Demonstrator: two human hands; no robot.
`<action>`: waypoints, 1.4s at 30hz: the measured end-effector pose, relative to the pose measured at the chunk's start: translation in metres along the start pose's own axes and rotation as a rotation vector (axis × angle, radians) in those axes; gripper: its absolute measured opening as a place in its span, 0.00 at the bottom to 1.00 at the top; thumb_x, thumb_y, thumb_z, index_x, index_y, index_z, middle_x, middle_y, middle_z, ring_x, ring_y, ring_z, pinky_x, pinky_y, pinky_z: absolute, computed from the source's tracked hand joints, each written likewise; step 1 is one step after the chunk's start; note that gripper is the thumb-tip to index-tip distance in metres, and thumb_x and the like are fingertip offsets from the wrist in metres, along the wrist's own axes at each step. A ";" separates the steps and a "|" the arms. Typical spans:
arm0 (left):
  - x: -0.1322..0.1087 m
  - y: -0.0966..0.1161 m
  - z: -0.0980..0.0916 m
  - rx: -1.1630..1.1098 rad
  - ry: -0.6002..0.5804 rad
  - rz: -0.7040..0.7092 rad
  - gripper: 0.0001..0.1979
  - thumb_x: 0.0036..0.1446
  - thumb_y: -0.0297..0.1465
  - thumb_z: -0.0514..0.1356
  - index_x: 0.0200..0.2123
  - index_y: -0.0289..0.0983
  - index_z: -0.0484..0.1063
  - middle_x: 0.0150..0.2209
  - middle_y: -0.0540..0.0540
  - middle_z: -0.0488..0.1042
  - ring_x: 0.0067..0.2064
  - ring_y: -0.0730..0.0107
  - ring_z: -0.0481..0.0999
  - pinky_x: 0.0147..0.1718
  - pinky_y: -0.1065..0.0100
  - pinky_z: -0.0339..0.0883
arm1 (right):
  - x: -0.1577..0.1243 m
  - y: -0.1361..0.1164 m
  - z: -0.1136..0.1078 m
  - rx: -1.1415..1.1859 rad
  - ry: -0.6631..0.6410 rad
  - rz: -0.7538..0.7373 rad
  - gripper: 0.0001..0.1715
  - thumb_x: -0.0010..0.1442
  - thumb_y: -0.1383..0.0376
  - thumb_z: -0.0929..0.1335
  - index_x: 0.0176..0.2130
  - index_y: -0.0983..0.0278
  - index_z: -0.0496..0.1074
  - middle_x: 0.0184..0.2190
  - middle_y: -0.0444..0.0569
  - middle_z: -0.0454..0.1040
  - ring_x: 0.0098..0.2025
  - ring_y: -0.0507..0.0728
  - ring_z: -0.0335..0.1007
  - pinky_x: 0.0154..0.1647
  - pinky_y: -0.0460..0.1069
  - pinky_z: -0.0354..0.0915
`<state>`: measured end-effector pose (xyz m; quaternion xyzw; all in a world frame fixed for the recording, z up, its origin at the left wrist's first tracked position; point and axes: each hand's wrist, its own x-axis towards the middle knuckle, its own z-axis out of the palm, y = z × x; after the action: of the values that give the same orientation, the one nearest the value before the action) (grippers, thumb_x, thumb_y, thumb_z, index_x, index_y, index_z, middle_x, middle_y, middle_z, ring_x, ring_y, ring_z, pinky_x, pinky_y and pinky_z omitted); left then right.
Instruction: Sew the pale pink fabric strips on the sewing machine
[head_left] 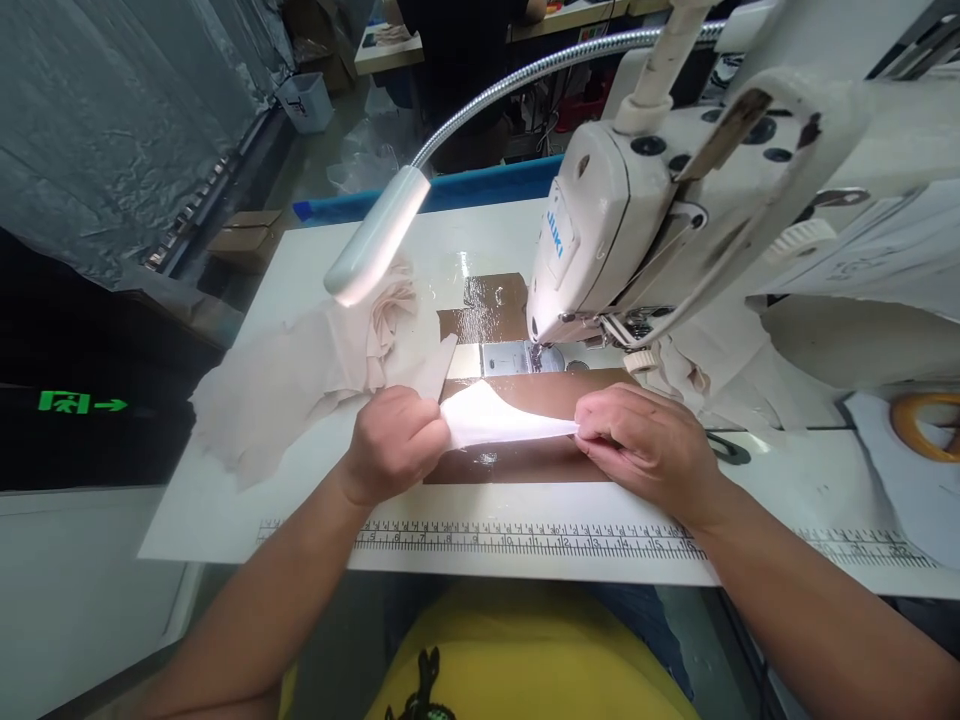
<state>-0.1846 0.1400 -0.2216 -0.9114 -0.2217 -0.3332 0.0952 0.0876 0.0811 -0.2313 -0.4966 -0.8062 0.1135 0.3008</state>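
Note:
Both my hands hold one pale pink fabric piece (499,418), stretched between them in front of the sewing machine (581,225). My left hand (399,440) is closed in a fist around its left end, and a narrow flap of cloth sticks up behind the knuckles. At the other end, my right hand (645,445) pinches the narrow tip between thumb and fingers. The needle area and metal plate (517,358) lie just beyond the cloth. Brown tape (525,468) covers the table beneath it.
Loose pale fabric (300,375) is heaped at the left, and more cloth (720,360) lies right of the machine. A lamp (379,235) on a bendy neck hangs over the table. A ruler strip (517,537) runs along the front edge. A tape roll (926,425) sits far right. Another person (457,70) is behind.

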 end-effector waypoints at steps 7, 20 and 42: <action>-0.001 -0.002 0.001 0.016 0.035 0.027 0.18 0.52 0.17 0.53 0.17 0.37 0.50 0.16 0.54 0.54 0.20 0.74 0.50 0.21 0.69 0.48 | 0.000 -0.001 0.000 0.024 0.058 -0.037 0.12 0.57 0.70 0.64 0.24 0.58 0.64 0.27 0.44 0.73 0.31 0.55 0.68 0.31 0.50 0.63; -0.019 0.052 -0.066 -1.224 -0.792 -0.897 0.11 0.62 0.40 0.55 0.37 0.37 0.68 0.31 0.50 0.67 0.31 0.74 0.66 0.28 0.74 0.60 | 0.004 0.009 -0.004 0.807 0.063 0.556 0.15 0.50 0.55 0.73 0.29 0.61 0.67 0.30 0.45 0.70 0.33 0.53 0.67 0.37 0.50 0.67; -0.014 0.086 -0.022 -1.130 -0.751 -0.807 0.17 0.60 0.31 0.53 0.53 0.39 0.61 0.41 0.47 0.73 0.39 0.66 0.71 0.39 0.68 0.67 | 0.022 -0.012 0.002 -0.286 -0.380 0.046 0.17 0.64 0.64 0.60 0.48 0.61 0.73 0.38 0.52 0.69 0.39 0.58 0.63 0.37 0.52 0.60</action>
<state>-0.1664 0.0522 -0.2157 -0.7222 -0.3497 -0.0740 -0.5921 0.0707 0.0943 -0.2188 -0.5219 -0.8448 0.0965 0.0676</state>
